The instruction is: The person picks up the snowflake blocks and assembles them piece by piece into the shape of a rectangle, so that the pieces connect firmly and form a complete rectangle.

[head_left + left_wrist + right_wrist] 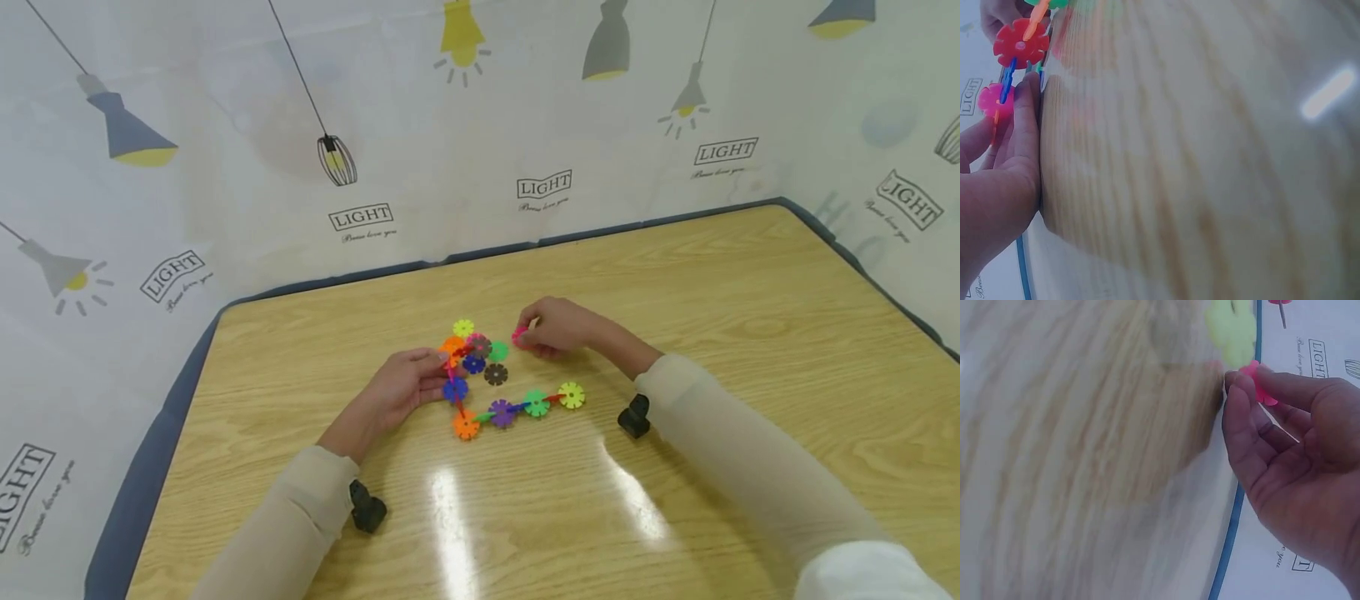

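My left hand (405, 385) grips one side of a bent chain of slotted plastic snowflake discs, its thumb and fingers around the pieces near an orange disc (453, 348). The chain runs toward me through a blue disc (454, 389) to an orange corner disc (466, 425). From there it goes right through purple (502, 413) and green discs to a yellow end disc (572, 395). To the right of the loose discs, my right hand (558, 323) pinches a single pink disc (1264, 384) between thumb and fingertips. Fingers partly hide both held pieces.
Several loose discs lie between the hands, among them a yellow one (463, 327), a green one (498, 351) and a brown one (496, 374). The wooden table (675, 283) meets a lamp-printed cloth (450, 150) at its far edge. Each wrist carries a small black camera.
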Demonstrator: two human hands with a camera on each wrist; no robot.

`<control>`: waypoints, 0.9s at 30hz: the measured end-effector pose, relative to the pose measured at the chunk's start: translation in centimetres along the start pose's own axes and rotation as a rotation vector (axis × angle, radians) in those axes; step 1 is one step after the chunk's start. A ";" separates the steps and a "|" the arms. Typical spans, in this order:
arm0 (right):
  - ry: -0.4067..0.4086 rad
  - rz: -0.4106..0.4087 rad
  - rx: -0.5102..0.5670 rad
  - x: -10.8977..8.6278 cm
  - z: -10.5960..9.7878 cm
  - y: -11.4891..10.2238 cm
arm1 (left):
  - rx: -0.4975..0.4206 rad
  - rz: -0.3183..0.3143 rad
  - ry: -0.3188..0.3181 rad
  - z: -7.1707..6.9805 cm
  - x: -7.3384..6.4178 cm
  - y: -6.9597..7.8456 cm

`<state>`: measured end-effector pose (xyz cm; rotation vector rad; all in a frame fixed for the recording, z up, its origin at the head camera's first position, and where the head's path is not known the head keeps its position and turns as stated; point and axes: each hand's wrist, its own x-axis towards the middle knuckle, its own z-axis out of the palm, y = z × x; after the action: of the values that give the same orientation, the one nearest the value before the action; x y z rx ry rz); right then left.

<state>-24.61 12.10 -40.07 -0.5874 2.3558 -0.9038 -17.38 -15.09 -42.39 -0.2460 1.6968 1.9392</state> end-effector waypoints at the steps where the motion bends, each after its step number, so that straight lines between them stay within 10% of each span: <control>1: 0.006 -0.007 0.005 -0.1 0.1 -0.1 | 0.002 0.000 -0.001 0.0 0.0 0.0; 27: 0.091 -0.065 0.038 -0.5 2.0 -2.4 | 0.024 -0.008 -0.001 0.1 -0.2 0.2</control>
<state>-22.47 9.85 -39.50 -0.6230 2.4066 -1.0219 -17.31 -15.10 -42.12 -0.2426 1.7149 1.9122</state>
